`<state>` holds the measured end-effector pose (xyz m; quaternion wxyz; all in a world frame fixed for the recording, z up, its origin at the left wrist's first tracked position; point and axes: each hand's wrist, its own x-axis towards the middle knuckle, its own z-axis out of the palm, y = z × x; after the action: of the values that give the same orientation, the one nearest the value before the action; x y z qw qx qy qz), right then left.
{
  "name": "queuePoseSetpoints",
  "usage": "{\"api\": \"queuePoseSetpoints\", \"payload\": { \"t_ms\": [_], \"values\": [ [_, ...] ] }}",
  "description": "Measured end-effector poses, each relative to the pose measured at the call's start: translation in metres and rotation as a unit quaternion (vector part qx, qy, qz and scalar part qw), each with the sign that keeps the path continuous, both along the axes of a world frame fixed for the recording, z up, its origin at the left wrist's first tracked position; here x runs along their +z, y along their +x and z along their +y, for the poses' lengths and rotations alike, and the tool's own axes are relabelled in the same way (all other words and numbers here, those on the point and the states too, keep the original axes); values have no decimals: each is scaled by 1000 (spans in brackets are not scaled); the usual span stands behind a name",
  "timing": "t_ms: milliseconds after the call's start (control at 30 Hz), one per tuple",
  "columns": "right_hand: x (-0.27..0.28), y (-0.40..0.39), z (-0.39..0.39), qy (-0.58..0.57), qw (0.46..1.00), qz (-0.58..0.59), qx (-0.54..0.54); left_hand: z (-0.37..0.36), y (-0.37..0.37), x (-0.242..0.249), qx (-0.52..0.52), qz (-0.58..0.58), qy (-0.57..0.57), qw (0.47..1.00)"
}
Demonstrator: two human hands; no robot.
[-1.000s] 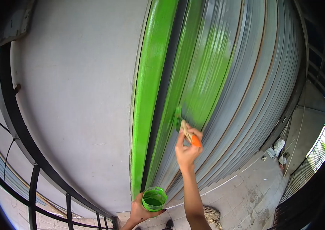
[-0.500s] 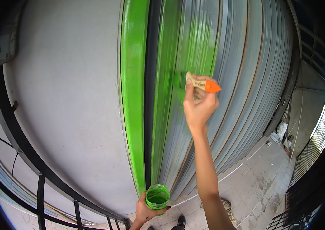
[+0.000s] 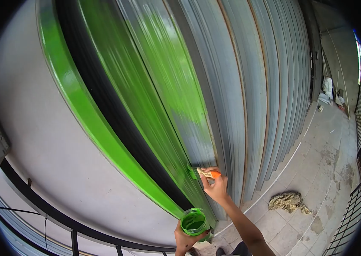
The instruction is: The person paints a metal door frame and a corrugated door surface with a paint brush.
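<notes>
Grey ribbed metal panelling (image 3: 219, 72) towers over the scene, its left bands coated glossy green, and a smooth white wall (image 3: 82, 158) curves away to the left. Pale floor tiles (image 3: 289, 230) spread out on the right, a crumpled, mottled cloth (image 3: 286, 201) lying on them, well apart from both hands. Now to the near end: the left hand (image 3: 184, 242) is curled around a round, green-smeared cup (image 3: 195, 231) of green paint, mouth up, presumably so nothing spills, and near the brush, likely for a short reach. And the right hand (image 3: 215, 187)! It's pinching a pale wooden-handled paintbrush with an orange end (image 3: 205, 173), green bristles seemingly against the panelling, a light grip that probably helps steer along the ribs.
</notes>
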<state>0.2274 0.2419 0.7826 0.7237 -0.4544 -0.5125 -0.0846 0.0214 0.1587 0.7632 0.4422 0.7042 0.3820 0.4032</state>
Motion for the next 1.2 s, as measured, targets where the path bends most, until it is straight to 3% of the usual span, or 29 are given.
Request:
{"api": "queuePoseSetpoints", "payload": {
  "t_ms": [133,200,300,500,600,700,933,1000,1033,1200],
  "values": [
    [85,5,20,84,996,-41,-9,0,3,2,11,12,13,1000],
    [124,8,30,182,982,-51,-20,1,1,1,8,17,19,1000],
    [133,12,36,260,965,-16,-15,4,0,-5,8,15,21,1000],
    [-5,-5,25,109,993,41,10,8,-7,-12,17,39,20,999],
    [-38,-3,16,60,997,55,7,8,-10,-10,28,58,13,998],
    [-16,5,1,13,999,31,-14,8,-7,-4,21,72,22,997],
    [117,7,33,244,970,-5,16,9,-6,-9,7,68,16,998],
    [114,6,41,272,962,19,28,9,-6,-11,5,63,10,998],
    [103,5,40,231,972,26,34,9,-5,-9,8,58,9,998],
    [-20,-3,10,71,996,52,30,7,-2,-3,14,68,8,998]
  ]
}}
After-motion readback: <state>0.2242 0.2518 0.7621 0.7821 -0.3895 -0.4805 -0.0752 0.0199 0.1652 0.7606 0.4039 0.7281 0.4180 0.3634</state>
